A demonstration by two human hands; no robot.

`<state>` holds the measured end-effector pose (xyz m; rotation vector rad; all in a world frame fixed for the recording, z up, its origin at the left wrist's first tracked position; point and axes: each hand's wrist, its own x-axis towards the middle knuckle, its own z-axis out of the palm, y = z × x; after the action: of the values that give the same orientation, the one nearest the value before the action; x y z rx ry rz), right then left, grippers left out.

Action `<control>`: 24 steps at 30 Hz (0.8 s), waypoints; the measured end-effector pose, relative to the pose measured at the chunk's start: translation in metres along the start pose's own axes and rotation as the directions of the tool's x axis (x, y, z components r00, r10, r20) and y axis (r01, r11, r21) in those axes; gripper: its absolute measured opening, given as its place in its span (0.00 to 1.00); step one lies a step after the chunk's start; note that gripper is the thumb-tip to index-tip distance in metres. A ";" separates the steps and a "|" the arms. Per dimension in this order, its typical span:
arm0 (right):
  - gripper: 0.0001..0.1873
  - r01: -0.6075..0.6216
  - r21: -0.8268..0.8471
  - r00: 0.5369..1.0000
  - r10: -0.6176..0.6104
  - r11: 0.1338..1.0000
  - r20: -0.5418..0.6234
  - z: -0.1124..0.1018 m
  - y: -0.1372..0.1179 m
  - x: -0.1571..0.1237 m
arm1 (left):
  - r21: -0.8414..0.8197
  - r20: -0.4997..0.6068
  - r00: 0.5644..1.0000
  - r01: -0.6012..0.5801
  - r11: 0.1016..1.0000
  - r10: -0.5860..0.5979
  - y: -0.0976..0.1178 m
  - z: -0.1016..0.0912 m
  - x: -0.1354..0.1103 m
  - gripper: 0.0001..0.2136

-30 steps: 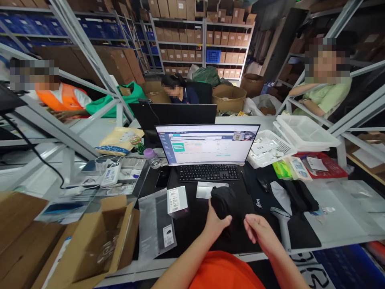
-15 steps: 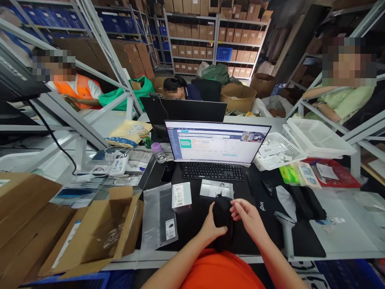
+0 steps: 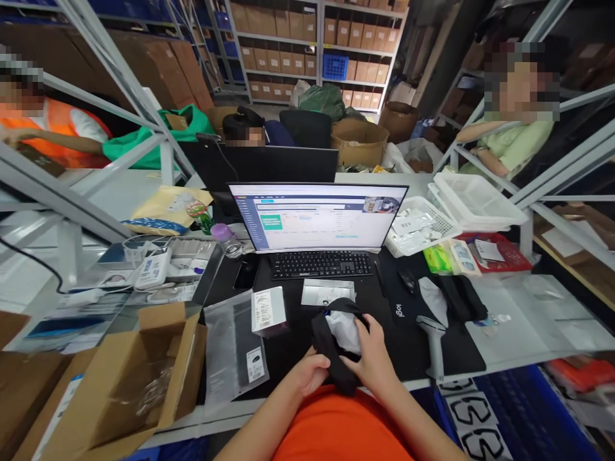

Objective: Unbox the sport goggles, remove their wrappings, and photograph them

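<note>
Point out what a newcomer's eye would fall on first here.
Probably the lit monitor, bright near the middle of the view. Lower down, the left hand and right hand hold a black case open, with white material showing inside. At lower left, the open cardboard box with clear plastic in it also stands out.

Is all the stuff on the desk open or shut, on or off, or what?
Black pouch: open, held in both hands
White stuff: showing inside the pouch
Front monitor: on
Phone: screen dark
Bottle: purple lid on
Brown cardboard box: flaps open
Clear bag: lying flat
Scanner: lying down, not held
</note>
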<state>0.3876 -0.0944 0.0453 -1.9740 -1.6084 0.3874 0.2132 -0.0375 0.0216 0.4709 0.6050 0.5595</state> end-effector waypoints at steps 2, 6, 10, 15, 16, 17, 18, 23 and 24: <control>0.41 -0.012 -0.017 1.000 0.012 1.000 0.001 0.005 -0.005 0.000 | -0.031 -0.001 1.000 0.023 0.999 -0.023 0.001 -0.004 -0.002 0.30; 0.26 0.068 0.128 0.996 -0.075 0.989 0.053 0.007 -0.001 0.000 | -0.090 -0.033 0.999 0.019 0.996 -0.022 -0.002 -0.011 -0.004 0.29; 0.11 -0.074 0.478 0.988 0.001 0.876 0.152 0.000 0.006 0.005 | -0.144 -0.088 0.996 0.012 0.990 -0.025 -0.007 -0.016 -0.006 0.30; 0.06 -0.433 0.683 0.898 0.215 0.589 0.385 -0.012 0.014 0.017 | -0.207 -0.126 0.990 0.043 0.977 -0.071 -0.013 -0.021 -0.009 0.29; 0.11 -0.458 0.697 0.886 0.217 0.551 0.411 -0.013 0.016 0.019 | -0.218 -0.135 0.988 0.049 0.975 -0.080 -0.014 -0.022 -0.009 0.28; 0.15 -0.485 0.715 0.872 0.223 0.503 0.435 -0.014 0.019 0.021 | -0.229 -0.144 0.985 0.055 0.972 -0.090 -0.015 -0.023 -0.009 0.27; 0.18 -0.507 0.734 0.861 0.229 0.452 0.454 -0.016 0.022 0.024 | -0.240 -0.155 0.983 0.062 0.969 -0.101 -0.016 -0.025 -0.009 0.26; 0.23 -0.512 0.813 0.852 0.277 0.275 0.443 -0.022 0.039 0.031 | -0.292 -0.227 0.959 0.101 0.951 -0.172 -0.021 -0.041 -0.006 0.16; 0.23 -0.505 0.822 0.855 0.286 0.264 0.434 -0.023 0.044 0.032 | -0.300 -0.246 0.951 0.107 0.948 -0.185 -0.022 -0.045 -0.006 0.15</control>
<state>0.4425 -0.0747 0.0419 -1.3414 -0.5639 1.4036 0.1884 -0.0468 -0.0213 0.0746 0.8015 0.5617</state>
